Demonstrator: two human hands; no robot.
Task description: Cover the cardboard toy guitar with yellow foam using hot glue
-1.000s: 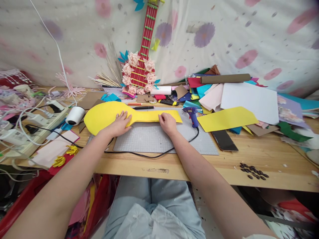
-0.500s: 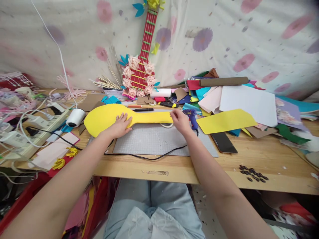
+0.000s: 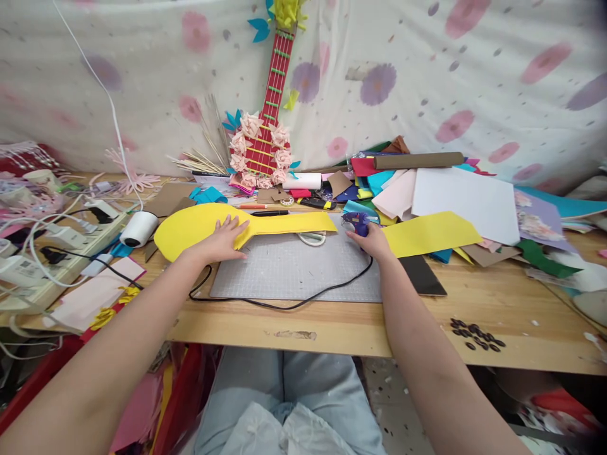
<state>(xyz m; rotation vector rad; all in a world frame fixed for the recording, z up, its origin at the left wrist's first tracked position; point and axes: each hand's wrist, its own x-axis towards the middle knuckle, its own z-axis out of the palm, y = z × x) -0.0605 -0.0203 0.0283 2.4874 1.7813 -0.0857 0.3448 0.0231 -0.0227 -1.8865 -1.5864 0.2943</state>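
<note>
A yellow guitar-shaped cutout (image 3: 194,229) with a long neck lies across the grey cutting mat (image 3: 294,272) and the table left of it. My left hand (image 3: 225,239) rests on its wide body, fingers spread flat, thumb off the lower edge. At the right end of the mat, my right hand (image 3: 372,241) closes round the handle of a purple hot glue gun (image 3: 359,221), whose nozzle points right. The handle is mostly hidden by my fingers. From it a black cord (image 3: 303,304) loops over the mat's front edge. White scissor handles (image 3: 312,239) show below the cutout's neck.
A yellow strip (image 3: 431,234) and a black phone (image 3: 422,275) lie right of my hand. Several dark beads (image 3: 477,335) are near the front edge. A red decorated paper guitar (image 3: 260,151) leans at the back. A power strip (image 3: 90,253) with cables stands left.
My right hand has left the end of the cutout's neck and moved right onto the glue gun. The black cord has shifted. My left hand stays on the cutout.
</note>
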